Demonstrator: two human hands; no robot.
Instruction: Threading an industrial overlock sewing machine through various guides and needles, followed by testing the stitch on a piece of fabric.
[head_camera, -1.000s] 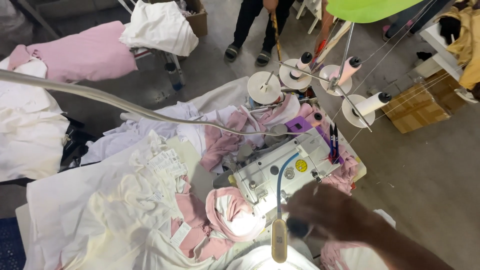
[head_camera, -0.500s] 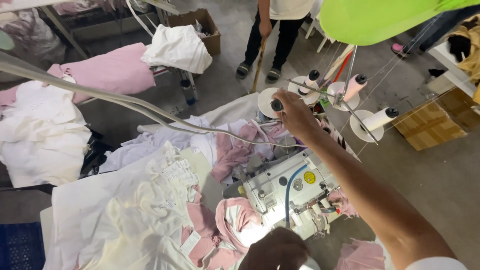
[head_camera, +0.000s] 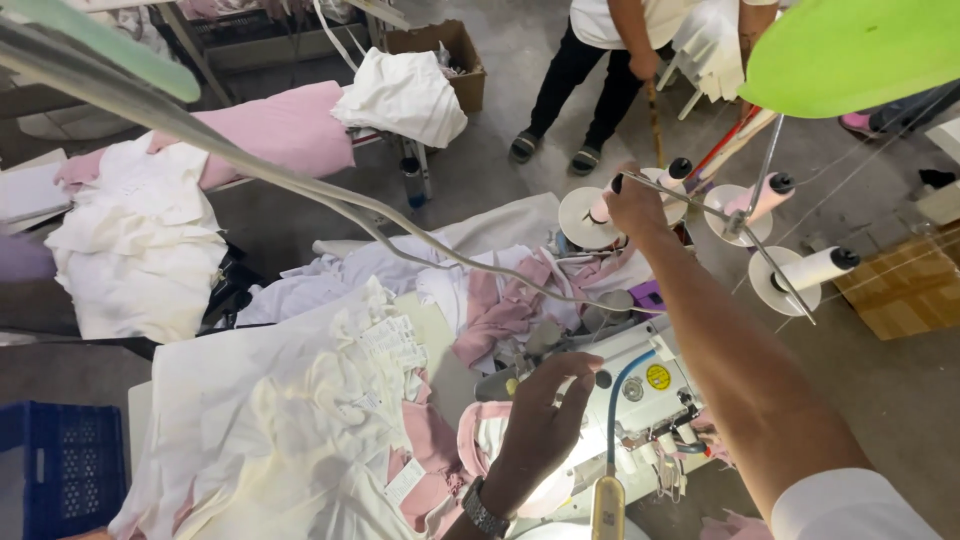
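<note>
1. Workshop floor, tabletop (head_camera: 440, 330) heaped with white and pink cloth (head_camera: 300, 420).
2. Right hand (head_camera: 635, 205) has moved up since a second ago, now at the thread cones (head_camera: 600, 212); grip hidden, cannot tell.
3. Left hand (head_camera: 545, 415) has risen, fingers loose and spread, empty, by the sewing machine (head_camera: 650, 385).

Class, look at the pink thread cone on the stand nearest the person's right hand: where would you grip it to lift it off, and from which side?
Grip the pink thread cone around its narrow upper end, coming down from above. It stands upright on a round white base plate, so it probably lifts straight up. The right hand already reaches in beside it; thread lines and the metal guide rod crowd the far side.
</note>
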